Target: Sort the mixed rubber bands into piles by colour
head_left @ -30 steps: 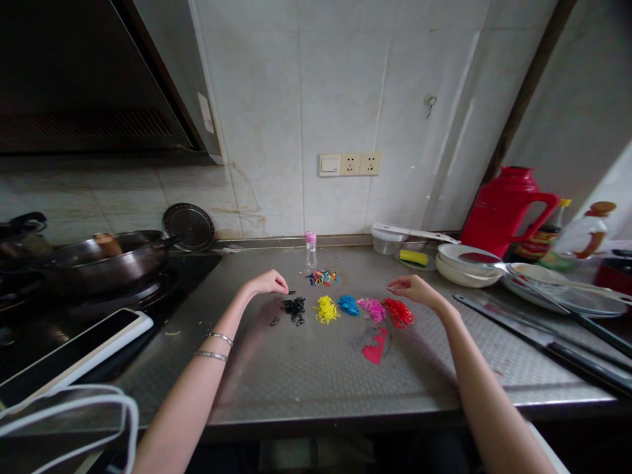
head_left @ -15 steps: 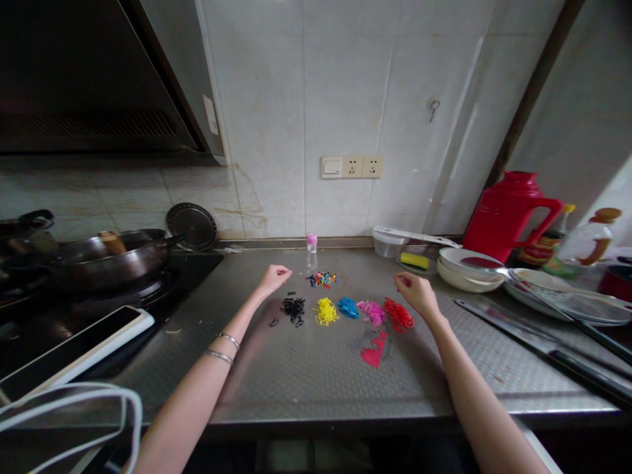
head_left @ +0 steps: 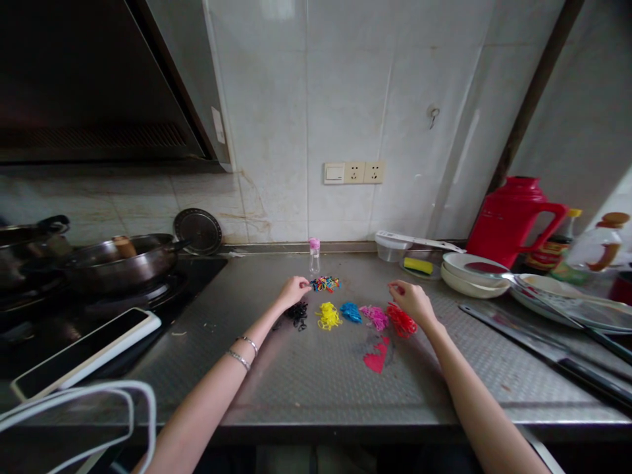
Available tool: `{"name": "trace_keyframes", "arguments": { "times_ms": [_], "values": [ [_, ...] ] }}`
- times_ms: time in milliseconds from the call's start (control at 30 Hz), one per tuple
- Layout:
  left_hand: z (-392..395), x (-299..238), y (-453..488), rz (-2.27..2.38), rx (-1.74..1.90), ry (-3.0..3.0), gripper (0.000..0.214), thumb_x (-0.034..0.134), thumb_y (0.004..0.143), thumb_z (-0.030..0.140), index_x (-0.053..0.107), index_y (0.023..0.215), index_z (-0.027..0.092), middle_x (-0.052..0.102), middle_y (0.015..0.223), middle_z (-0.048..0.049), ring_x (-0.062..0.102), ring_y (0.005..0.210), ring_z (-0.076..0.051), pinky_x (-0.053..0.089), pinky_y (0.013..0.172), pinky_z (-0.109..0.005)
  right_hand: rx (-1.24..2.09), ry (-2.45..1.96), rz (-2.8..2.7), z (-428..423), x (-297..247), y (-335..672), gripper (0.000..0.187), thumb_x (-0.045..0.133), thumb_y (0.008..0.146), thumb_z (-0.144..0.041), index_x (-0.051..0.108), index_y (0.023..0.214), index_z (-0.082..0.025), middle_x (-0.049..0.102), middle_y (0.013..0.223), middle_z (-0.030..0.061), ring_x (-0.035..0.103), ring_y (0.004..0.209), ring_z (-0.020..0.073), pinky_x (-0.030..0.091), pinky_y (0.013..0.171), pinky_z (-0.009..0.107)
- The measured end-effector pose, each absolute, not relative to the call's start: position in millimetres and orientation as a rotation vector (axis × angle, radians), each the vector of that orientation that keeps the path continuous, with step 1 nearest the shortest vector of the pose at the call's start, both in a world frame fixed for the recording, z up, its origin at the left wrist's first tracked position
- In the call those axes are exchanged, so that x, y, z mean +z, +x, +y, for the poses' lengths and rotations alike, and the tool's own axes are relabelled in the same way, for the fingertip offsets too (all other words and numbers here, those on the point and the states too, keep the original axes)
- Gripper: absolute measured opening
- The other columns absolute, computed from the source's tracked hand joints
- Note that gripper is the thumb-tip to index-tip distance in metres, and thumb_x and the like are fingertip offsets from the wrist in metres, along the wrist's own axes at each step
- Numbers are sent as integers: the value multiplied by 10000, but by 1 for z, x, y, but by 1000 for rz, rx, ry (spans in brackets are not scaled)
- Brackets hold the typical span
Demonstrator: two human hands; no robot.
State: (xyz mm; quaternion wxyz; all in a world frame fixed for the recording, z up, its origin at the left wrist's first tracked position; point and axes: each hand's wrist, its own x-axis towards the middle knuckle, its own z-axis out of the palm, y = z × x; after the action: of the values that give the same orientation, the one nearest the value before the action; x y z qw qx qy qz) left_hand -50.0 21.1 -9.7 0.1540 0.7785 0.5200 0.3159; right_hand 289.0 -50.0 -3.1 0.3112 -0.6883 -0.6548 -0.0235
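Small rubber bands lie sorted by colour on the steel counter [head_left: 316, 382]: a black pile [head_left: 298, 313], a yellow pile [head_left: 328, 315], a blue pile [head_left: 350, 311], a pink pile [head_left: 375, 316] and a red pile [head_left: 401, 320]. A mixed-colour pile [head_left: 325, 283] sits behind them, near a small clear bottle with a pink cap [head_left: 314, 255]. My left hand [head_left: 293, 289] reaches to the edge of the mixed pile with fingers pinched. My right hand [head_left: 411, 301] hovers above the red pile, fingers curled round a red band.
A wok [head_left: 118, 262] and a pan stand on the stove at left, with a phone-like slab [head_left: 83, 355] and a white cable in front. Bowls [head_left: 474, 270], plates, a red thermos jug [head_left: 513, 214], a sponge [head_left: 419, 265] and a long knife [head_left: 543, 349] crowd the right. A red scrap [head_left: 376, 359] lies near the front.
My left hand has moved right from beside the black pile to the mixed pile. My right hand has shifted slightly, staying over the red pile. The camera has tilted a little.
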Motion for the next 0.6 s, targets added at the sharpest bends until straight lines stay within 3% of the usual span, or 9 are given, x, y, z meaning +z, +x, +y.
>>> {"name": "trace_keyframes", "arguments": {
  "times_ms": [133, 333, 600],
  "values": [
    [25, -13, -43, 1506, 862, 2367, 261, 567, 728, 262, 652, 945, 144, 618, 917, -85, 559, 844, -166, 416, 802, -263, -57, -1824, -1747, -49, -4, 288, 302, 434, 746, -369, 650, 910, -236, 620, 653, 12, 539, 595, 133, 314, 504, 209],
    [26, -12, -28, 1522, 739, 2529, 315, 582, 725, 333, 645, 997, 186, 596, 909, -92, 537, 886, -201, 416, 809, -300, -63, -1794, -1768, -49, -5, 287, 297, 432, 748, -354, 655, 892, -223, 614, 635, 13, 530, 581, 126, 311, 508, 206],
    [26, -8, -22, 1604, 754, 2569, 200, 607, 704, 290, 687, 859, 194, 614, 881, -86, 545, 857, -199, 412, 784, -294, -79, -1780, -1774, -50, -4, 285, 281, 448, 745, -346, 664, 882, -227, 622, 647, 12, 525, 576, 120, 304, 502, 202]
  ]
}}
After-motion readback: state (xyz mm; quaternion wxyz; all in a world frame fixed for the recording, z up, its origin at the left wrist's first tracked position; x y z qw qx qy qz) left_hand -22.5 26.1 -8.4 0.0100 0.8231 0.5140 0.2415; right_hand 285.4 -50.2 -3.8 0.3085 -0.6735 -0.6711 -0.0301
